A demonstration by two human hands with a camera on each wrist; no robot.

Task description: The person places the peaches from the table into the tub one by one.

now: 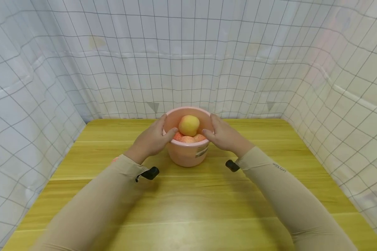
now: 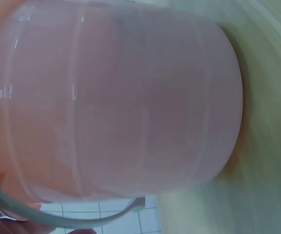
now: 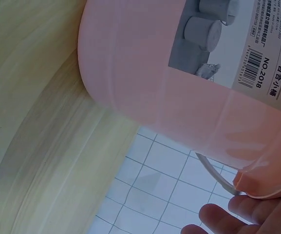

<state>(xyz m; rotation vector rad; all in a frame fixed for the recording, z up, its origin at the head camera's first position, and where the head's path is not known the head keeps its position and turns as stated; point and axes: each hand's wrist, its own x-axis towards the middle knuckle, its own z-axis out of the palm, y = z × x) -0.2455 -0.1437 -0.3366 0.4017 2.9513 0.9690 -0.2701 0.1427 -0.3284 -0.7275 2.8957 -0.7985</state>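
A pink plastic bucket [image 1: 186, 155] stands upright near the far edge of the table. Inside it, a yellow peach-like fruit [image 1: 189, 125] lies on top of several reddish, speckled ones [image 1: 187, 139]. My left hand [image 1: 151, 138] grips the rim on the left, thumb over the edge. Opposite it, my right hand [image 1: 227, 135] holds the rim the same way. The left wrist view shows the bucket's ribbed side and its pale handle [image 2: 67, 223] hanging past the fingers. In the right wrist view a printed label [image 3: 257, 48] covers part of the wall, and fingers [image 3: 218, 218] extend beneath the rim.
The yellow wood-grain table [image 1: 182, 209] reaches under both forearms. White curtains [image 1: 188, 62] with a dark grid hang behind the table and on both sides. A black wrist mount [image 1: 150, 173] is strapped on the left, another [image 1: 232, 165] on the right.
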